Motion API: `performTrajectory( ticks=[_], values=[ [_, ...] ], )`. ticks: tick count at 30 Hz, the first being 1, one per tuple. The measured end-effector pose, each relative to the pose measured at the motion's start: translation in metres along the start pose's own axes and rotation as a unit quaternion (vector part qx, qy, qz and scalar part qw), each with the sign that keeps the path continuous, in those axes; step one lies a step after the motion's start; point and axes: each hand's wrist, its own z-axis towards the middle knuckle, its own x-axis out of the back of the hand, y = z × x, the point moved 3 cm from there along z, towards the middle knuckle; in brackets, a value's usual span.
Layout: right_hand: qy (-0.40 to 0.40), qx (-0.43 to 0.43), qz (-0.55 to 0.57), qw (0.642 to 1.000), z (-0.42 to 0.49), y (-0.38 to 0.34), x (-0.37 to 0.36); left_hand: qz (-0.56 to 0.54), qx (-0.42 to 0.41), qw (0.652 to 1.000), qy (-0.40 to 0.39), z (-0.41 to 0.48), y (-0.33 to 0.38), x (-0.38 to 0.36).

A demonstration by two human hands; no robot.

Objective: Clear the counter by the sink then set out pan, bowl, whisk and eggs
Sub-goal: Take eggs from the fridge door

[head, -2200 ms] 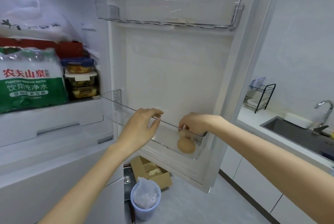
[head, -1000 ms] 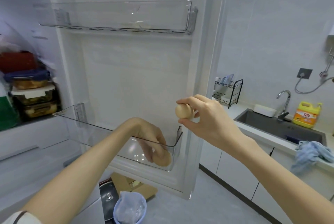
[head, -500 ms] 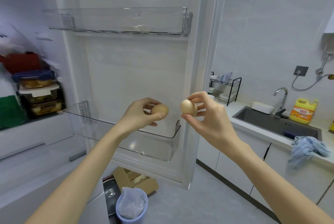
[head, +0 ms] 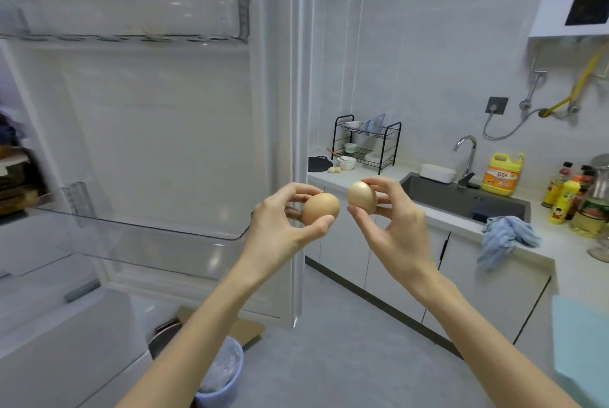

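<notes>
Since half a sec ago both hands have swung right, off the fridge door (head: 164, 127) & toward the kitchen side; the 2 eggs are now nearer each other. The left hand (head: 283, 226) has its grip closed on a brown egg (head: 321, 210), thumb under, fingertips over. The right hand (head: 395, 233) pinches a paler egg (head: 362, 196) the same way, long axis roughly upright. These are fingertip grips, not fists, prob. because shells are thin & brittle, so light, even pressure is safer. The eggs are near but not touching, likely to avoid a knock. The shells look smooth, matte, oval.

Behind, the clear plastic door shelf (head: 148, 242) is glossy w/ rounded corners. The white surface (head: 389, 173) by the dark grey sink (head: 461, 200) lies well beyond the hands. On it, near a black wire dish rack (head: 365, 140), sit a small white bowl (head: 347, 162) & a dark flat item (head: 319, 163), poss. the pan. A soft, crumpled blue cloth (head: 507, 236) hangs over the surface's edge.
</notes>
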Motion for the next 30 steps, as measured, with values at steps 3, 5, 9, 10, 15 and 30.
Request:
performTrajectory(
  ticks=[3, 5, 9, 10, 15, 30],
  values=[
    [0.012, -0.004, -0.020, 1.000, 0.006, 0.034, 0.027, -0.008, 0.001, 1.000, -0.003, 0.014, -0.001, -0.040],
    [0.018, -0.003, -0.031, 0.999, 0.014, 0.062, 0.046, -0.013, 0.003, 1.000, -0.005, 0.028, -0.002, -0.072],
    [0.008, 0.000, -0.051, 0.999, 0.033, 0.115, 0.076, -0.031, 0.012, 0.999, 0.011, 0.062, -0.007, -0.130],
    [0.003, 0.001, -0.055, 0.998, 0.037, 0.127, 0.081, -0.031, 0.013, 0.999, 0.015, 0.071, -0.009, -0.142],
    [-0.020, 0.009, -0.067, 0.998, 0.059, 0.188, 0.102, -0.051, 0.034, 0.998, 0.016, 0.121, -0.020, -0.199],
    [-0.043, -0.058, -0.065, 0.995, 0.149, 0.368, 0.071, -0.111, 0.100, 0.988, 0.039, 0.279, -0.125, -0.306]
  ],
)
